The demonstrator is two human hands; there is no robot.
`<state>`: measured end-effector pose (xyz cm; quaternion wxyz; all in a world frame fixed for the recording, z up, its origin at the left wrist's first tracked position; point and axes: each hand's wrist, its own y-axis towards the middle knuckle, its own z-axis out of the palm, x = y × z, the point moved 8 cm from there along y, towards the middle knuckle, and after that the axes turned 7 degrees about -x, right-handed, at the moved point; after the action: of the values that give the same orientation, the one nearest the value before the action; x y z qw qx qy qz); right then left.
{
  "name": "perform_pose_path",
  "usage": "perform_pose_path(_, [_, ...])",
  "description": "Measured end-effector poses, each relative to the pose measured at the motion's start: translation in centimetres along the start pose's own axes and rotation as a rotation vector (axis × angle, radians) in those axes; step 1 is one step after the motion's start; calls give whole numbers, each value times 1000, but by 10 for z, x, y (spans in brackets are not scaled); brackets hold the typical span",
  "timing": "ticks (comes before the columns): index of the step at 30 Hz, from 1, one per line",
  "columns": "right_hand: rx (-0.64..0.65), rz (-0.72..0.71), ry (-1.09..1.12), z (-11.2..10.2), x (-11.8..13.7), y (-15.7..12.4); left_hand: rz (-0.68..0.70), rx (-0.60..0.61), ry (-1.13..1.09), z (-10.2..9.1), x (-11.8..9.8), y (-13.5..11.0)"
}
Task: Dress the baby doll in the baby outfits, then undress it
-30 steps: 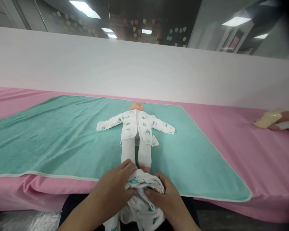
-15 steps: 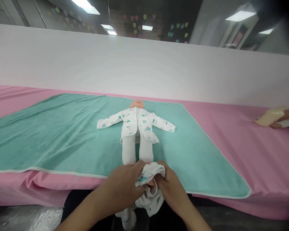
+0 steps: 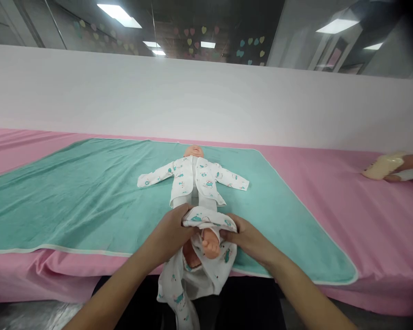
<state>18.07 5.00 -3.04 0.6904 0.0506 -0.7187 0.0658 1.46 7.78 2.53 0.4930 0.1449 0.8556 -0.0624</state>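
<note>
L fingers [image 3: 183, 211], R fingers [image 3: 230, 236] gripped printed garment [image 3: 206, 279] around foot [image 3: 210, 246] of doll [image 3: 194, 178]; other foot prob. inside; even stretch was advisable.

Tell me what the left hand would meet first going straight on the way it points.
The printed garment, whose gathered edge the left hand holds. Beyond that, the line seems to run to the doll's white-covered legs, though depth is hard to judge.

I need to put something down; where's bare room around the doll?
Free: the green blanket on either side of the doll, and the pink sheet between blanket and pale yellow object. Crowded: near middle, where left hand and right hand grip printed cloth.
</note>
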Motion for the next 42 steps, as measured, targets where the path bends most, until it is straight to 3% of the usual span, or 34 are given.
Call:
perform_pose_path(2, [-41, -31, -33, -16, 3, 11, -12, 185, -109, 4, 3, 2])
perform_pose_path(5, [-43, -36, 23, -33, 4, 25, -73, 414, -477, 6, 8, -2])
perform_pose_path(9, [164, -37, -124, -31, 10, 36, -89, 307, -878, -13, 10, -4])
perform_pose_path(13, [374, 15, -251, -33, 14, 48, 24, 49, -1123, -52, 0, -8])
perform_pose_path(15, [383, 14, -259, -39, 14, 59, 76, -4, -1118, -63, -3, -7])
perform_pose_path(17, [401, -10, -290, -40, 9, 67, 67, 24, -1063, -59, -1, -1])
perform_pose_path(23, [351, -170, -443, -39, 4, 71, -91, 270, -886, 2, 26, 15])
perform_pose_path(27, [162, -249, -260, -48, 44, 64, -115, 255, -978, 15, 26, 17])
perform_pose_path(29, [140, -239, -218, -36, 65, 63, -100, 230, -989, 14, 18, 19])
perform_pose_path(32, [415, -124, -234, 20, 71, 60, -31, 191, -958, 3, -2, 22])
perform_pose_path(34, [522, -82, -95, 51, 68, 59, 3, 158, -909, -8, -11, 22])
perform_pose_path(36, [456, -45, 140, 60, 57, 66, -4, 108, -834, -19, -10, 21])
perform_pose_path(38, [313, 50, 331, 55, 34, 75, -48, 130, -719, -23, 0, 16])
perform_pose_path(40, [190, 164, 415, 45, 10, 79, -99, 247, -541, -16, 13, 7])
perform_pose_path(42, [153, 206, 418, 40, 2, 78, -132, 323, -400, -9, 26, -2])
